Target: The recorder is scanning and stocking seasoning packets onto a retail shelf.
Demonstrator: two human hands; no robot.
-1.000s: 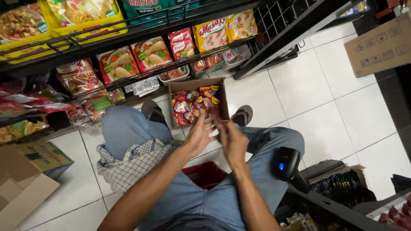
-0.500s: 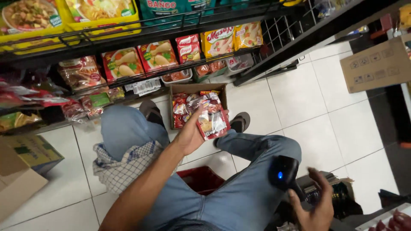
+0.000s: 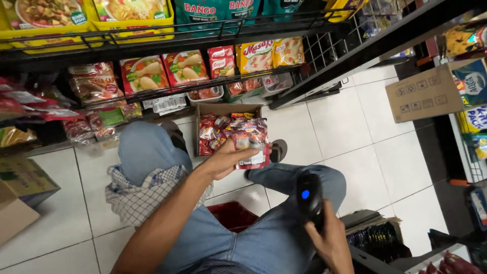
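Nearest the camera, at the lower right, the right hand [image 3: 332, 243] was wrapped around the grip of a black handheld scanner [image 3: 309, 197], whose small blue light showed on its upper face. The scanner sat just above the person's right knee. Under the knees, a red basket [image 3: 233, 215] lay on the white tiled floor [image 3: 355, 152], mostly hidden by the jeans. A checked cloth [image 3: 139, 195] hung over the left thigh.

Farther out, near the middle, the left hand [image 3: 223, 160] held a clear bundle of red snack packets [image 3: 251, 142], fingers closed round its left edge and the bundle tilted up toward the camera. Just beyond it and touching its far edge in the view, an open cardboard carton [image 3: 223, 109] on the floor held more red packets. A dark sandal [image 3: 279, 149] showed just right of the bundle.

Farthest away, a black wire shelf [image 3: 177, 38] carried rows of red, yellow and orange packets. Far right stood a closed brown cardboard box [image 3: 423, 94].
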